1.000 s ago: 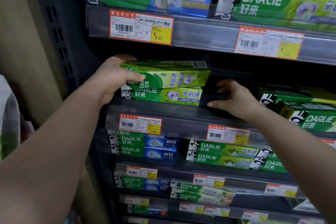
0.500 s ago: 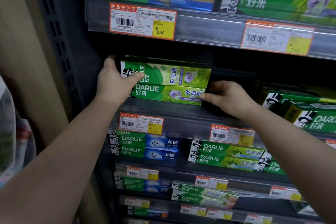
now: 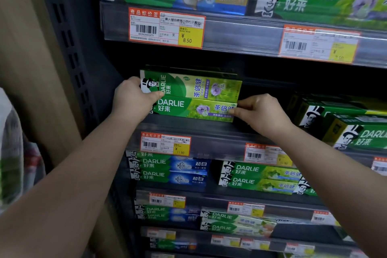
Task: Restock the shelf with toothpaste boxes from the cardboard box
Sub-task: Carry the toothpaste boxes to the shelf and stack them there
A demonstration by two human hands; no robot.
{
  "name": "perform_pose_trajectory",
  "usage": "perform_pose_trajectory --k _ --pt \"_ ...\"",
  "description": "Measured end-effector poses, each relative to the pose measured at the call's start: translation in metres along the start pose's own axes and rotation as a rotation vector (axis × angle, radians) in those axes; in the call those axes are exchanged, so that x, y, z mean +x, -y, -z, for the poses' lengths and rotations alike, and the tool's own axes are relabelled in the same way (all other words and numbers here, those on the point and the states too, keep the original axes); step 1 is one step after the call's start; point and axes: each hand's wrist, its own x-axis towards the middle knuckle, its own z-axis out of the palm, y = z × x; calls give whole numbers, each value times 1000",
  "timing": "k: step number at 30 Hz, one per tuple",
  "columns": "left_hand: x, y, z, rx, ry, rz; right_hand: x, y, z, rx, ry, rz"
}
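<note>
on the middle shelf (image 3: 188, 126), two stacked green toothpaste boxes (image 3: 194, 98) fill the left end, with the left hand (image 3: 134, 100) against their left side by the dark upright panel (image 3: 69, 48) and the right hand (image 3: 259, 111) at their right end. right of that hand the shelf lies open and dark up to a cluster of green boxes (image 3: 345, 123) at the far right. above the stack a narrow dark gap runs under the next shelf's price rail (image 3: 230, 33).
</note>
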Motion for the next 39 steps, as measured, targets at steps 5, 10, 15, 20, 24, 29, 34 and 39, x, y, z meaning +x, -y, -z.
perform_pose_trajectory --k 5,10,15,20,24,29,34,39 --pt "-3 0 -1 -2 -26 -13 6 1 -2 -11 -21 -54" --pt "-1 5 -2 40 42 -12 9 -1 -4 26 -2 -69" --pt "-1 6 -1 43 61 -17 15 -4 -5 42 1 -82" --pt "3 6 0 -21 133 42 21 -6 -6 70 12 -101" --pt "10 7 -1 -41 173 74 27 -9 -10 83 11 -121" --pt "14 8 -4 0 154 79 30 -9 -10 67 27 -128" --pt "19 6 -6 52 154 94 32 -8 -8 30 44 -119" --pt "14 3 -7 44 136 97 32 -10 -9 26 44 -121"
